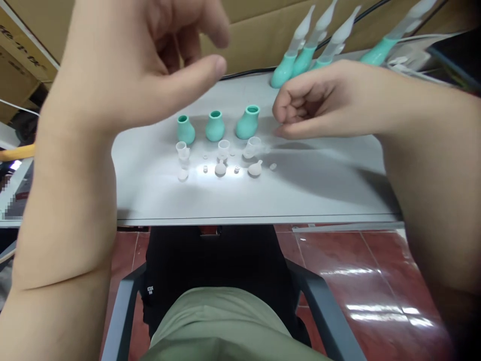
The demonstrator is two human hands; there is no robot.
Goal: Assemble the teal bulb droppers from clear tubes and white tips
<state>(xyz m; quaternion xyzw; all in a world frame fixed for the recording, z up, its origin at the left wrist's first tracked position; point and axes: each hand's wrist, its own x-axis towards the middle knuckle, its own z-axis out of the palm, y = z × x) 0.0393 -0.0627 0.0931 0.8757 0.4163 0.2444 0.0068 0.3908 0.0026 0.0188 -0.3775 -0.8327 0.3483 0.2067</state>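
My left hand (188, 55) is raised near the camera at upper left, thumb stretched out, other fingers loosely bent, nothing seen in it. My right hand (311, 103) hovers over the table's right half, fingers curled in towards the thumb, with nothing visible in it. Left of it stand three teal rubber bulbs (248, 123) in a row, open necks up. Before them are three clear plastic cups (223, 148) with side spouts. Nearer still lie whitish, flat rounded pieces (255, 169) and several tiny clear parts (237, 169). Neither hand touches any of these.
Several assembled teal bulbs with clear pointed nozzles (300, 45) stand at the grey table's (319, 195) back edge. Behind are a cardboard wall (255, 35) and a black cable (248, 73). A dark object (456, 57) sits at far right. Chair arms (323, 306) flank my lap.
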